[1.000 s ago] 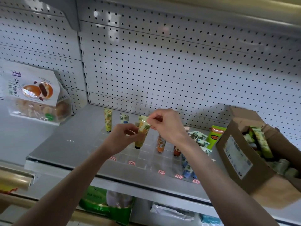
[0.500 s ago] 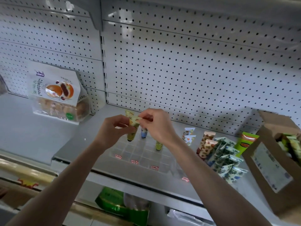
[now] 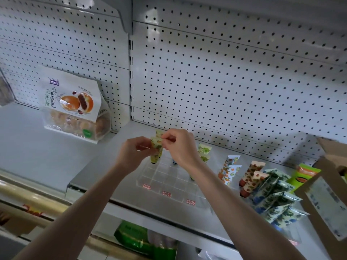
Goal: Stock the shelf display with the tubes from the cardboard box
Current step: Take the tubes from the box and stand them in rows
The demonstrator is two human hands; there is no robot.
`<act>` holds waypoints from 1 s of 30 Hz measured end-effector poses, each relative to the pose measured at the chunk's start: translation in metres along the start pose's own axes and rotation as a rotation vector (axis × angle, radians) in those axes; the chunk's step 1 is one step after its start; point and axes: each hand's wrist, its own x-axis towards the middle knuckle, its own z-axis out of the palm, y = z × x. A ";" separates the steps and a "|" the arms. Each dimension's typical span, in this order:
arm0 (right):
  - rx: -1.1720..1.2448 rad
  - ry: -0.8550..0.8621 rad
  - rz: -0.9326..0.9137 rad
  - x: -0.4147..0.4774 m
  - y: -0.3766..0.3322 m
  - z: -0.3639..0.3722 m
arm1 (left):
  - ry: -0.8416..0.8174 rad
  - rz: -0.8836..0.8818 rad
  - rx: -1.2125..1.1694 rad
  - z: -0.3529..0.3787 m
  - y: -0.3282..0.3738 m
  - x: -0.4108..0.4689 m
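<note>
A small yellow-green patterned tube [image 3: 156, 152] stands cap-down over the back left cell of the clear gridded display tray [image 3: 165, 180]. My left hand [image 3: 134, 152] pinches its side and my right hand [image 3: 181, 147] pinches its crimped top. Another like tube [image 3: 159, 133] stands just behind it. More tubes stand in the tray to the right: green ones [image 3: 204, 152], orange-flowered ones [image 3: 230, 170], brown-spotted ones [image 3: 251, 177] and a row of blue-green ones [image 3: 276, 198]. The cardboard box [image 3: 326, 199] sits at the right edge, its contents hidden.
A bag of buns [image 3: 76, 107] leans against the pegboard on the neighbouring shelf at left. A green tube [image 3: 302, 176] stands by the box. Red price tags [image 3: 166, 193] line the tray front. Green packs [image 3: 142, 239] lie on the shelf below.
The view has swung left, so the box slid to the right edge. Both hands carried the held tube back and left, down to the tray's rear corner.
</note>
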 end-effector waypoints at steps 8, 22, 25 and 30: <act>-0.041 -0.038 0.014 0.008 0.004 0.006 | -0.042 -0.063 0.038 0.002 -0.011 0.005; -0.031 -0.071 0.032 0.011 0.007 0.009 | -0.083 -0.035 0.002 0.000 -0.014 0.006; -0.042 -0.072 0.018 0.010 0.007 0.011 | -0.089 -0.044 -0.014 0.001 -0.015 0.005; -0.035 -0.074 0.031 0.010 0.007 0.008 | -0.089 -0.049 -0.019 0.003 -0.015 0.006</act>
